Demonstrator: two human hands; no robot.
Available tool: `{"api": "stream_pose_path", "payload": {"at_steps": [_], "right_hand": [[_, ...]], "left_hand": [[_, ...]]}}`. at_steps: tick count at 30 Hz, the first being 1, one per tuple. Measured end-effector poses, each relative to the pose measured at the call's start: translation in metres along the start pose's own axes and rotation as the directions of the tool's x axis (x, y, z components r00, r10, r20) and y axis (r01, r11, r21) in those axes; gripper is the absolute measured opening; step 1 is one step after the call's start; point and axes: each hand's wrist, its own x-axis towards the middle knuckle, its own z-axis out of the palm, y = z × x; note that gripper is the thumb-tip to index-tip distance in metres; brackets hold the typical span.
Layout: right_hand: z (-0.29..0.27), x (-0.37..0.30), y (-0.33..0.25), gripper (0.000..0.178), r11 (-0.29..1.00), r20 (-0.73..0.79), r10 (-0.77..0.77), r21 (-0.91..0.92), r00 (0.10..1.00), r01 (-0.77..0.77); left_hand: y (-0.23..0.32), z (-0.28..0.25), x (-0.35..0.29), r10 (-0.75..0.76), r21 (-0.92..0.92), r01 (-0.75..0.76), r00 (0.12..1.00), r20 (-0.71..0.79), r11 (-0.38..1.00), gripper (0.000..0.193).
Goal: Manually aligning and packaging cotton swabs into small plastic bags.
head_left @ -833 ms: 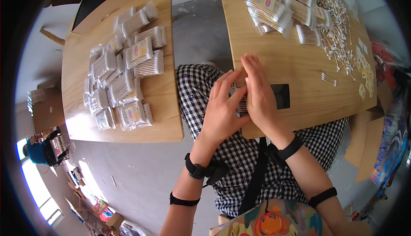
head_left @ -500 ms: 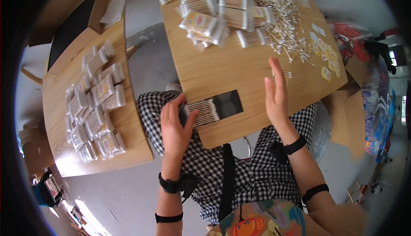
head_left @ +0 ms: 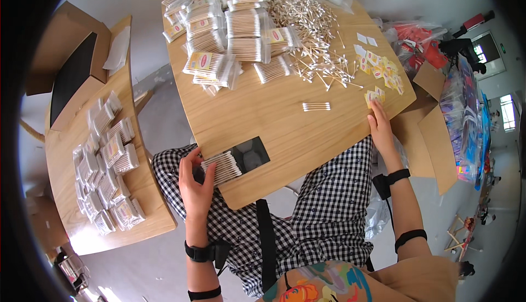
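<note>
A row of cotton swabs [head_left: 222, 169] lies side by side at the dark rectangle [head_left: 253, 154] in the table's near left corner. My left hand [head_left: 195, 186] curls round the row's left end, thumb on the near side and fingers on the far side. To the right, my right hand [head_left: 383, 132] reaches forward with fingers extended. Its fingertips touch the nearest small yellow-and-white cards [head_left: 375, 96] by the right edge; thumb and forefinger are apart. A few swabs [head_left: 316, 106] lie together mid-table, away from both hands.
Packed swab bags [head_left: 246, 23] pile up at the back left of the table [head_left: 263, 115], beside a heap of loose swabs [head_left: 307, 22]. More packs [head_left: 104, 159] lie on the left table. Cardboard boxes [head_left: 433, 137] stand at the right, below the edge.
My right hand has moved from above the table's near right side out to the yellow cards. My left hand stays at the swab row, its fingers more curled. The view has shifted.
</note>
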Motion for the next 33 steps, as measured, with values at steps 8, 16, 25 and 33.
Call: {"api": "stream_pose_path", "payload": {"at_steps": [8,16,25,33], "right_hand": [[0.000,0.026,0.089,0.055,0.879,-0.248,0.465,0.248,0.850,-0.408],[-0.027,0.046,0.110,0.059,0.761,0.076,0.583,0.298,0.809,-0.577],[-0.042,0.050,0.111,0.046,0.657,0.191,0.635,0.376,0.748,-0.653],[-0.055,0.044,0.063,0.031,0.280,0.146,0.661,0.862,0.736,-0.423]], "left_hand": [[-0.002,0.005,0.002,-0.031,-0.089,0.032,0.999,0.016,0.996,0.040],[0.000,0.000,0.000,-0.057,-0.102,0.058,0.998,0.016,0.993,0.040],[-0.005,0.002,0.000,-0.043,-0.099,0.044,0.999,0.020,0.994,0.039],[-0.006,0.003,0.001,-0.003,-0.116,0.003,1.000,0.005,0.993,0.040]]}}
